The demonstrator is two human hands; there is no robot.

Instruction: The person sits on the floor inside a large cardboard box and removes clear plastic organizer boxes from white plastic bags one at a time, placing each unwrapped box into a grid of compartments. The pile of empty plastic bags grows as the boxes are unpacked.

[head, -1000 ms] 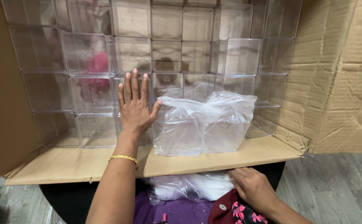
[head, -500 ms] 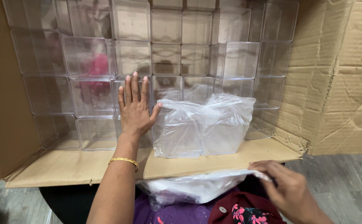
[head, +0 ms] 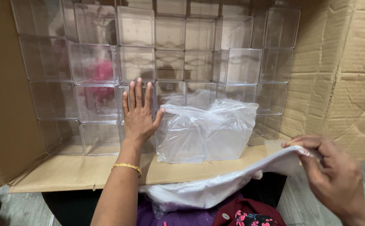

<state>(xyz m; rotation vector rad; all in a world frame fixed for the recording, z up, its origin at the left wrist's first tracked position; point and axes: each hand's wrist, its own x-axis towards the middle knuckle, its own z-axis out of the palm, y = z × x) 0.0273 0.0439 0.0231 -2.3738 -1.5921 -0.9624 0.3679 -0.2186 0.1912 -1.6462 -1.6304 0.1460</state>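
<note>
Big cardboard box (head: 11, 104) lying on its side, open face toward the camera, lower flap (head: 73, 171) folded out flat like a shelf. Grey wood-look floor visible bottom left and bottom right. Back of the box is packed with clear plastic containers (head: 136, 27), stacked in rows and columns, open or flat faces toward the viewer; something pink shows blurred through the ones left of centre.

Left hand (head: 138, 115): palm flat against the front of the stacked containers, fingers (head: 135, 92) straight, slightly spread, pointing up. Not gripping anything, just pressed on the stack. Thin gold bangle (head: 127, 167) at the wrist, forearm coming up from bottom centre.

Just right of that hand, thumb about touching it: one clear container wrapped in a loose plastic bag (head: 207, 132). It sits on the flap at the box mouth, in front of the stack. Long axis runs left-right, bag crumpled and bunched on top.

Below the flap edge: an empty white plastic bag (head: 216, 186), stretched out. Long axis runs from lower left, near the person's lap, up to the right, ending at the right hand. Left end slumps over purple cloth and a dark red flowered fabric (head: 249, 215).

Right hand (head: 331, 175): fingers pinched together on the upper right end of the empty bag, thumb and forefinger clamping the film, hand in front of the right cardboard wall (head: 341, 75), outside the box mouth.
</note>
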